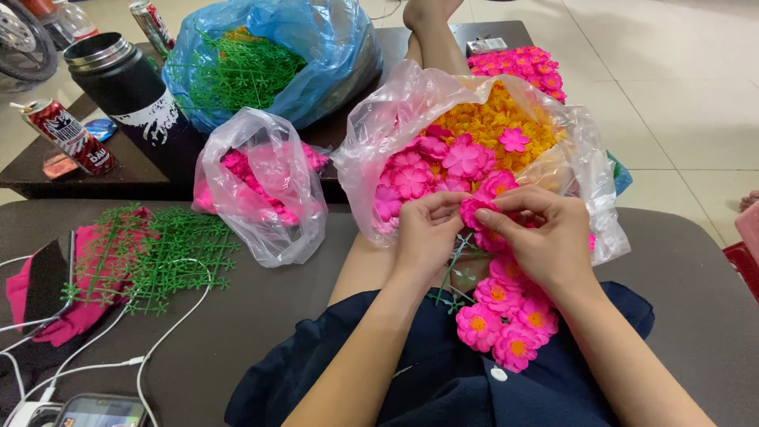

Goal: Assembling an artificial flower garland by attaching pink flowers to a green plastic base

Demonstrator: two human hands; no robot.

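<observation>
Both hands grip one pink fabric flower (474,212) by the fingertips: left hand (425,237), right hand (545,233). The flower sits directly in front of the clear plastic bag of pink and orange petals (474,146), above a green plastic stem grid with attached pink flowers (502,312).

My left hand (427,237) and right hand (541,237) are bare, no rings or watch, forearms uncovered. I wear dark navy shorts (443,372) with a small white button (498,374); my legs are bare.
</observation>
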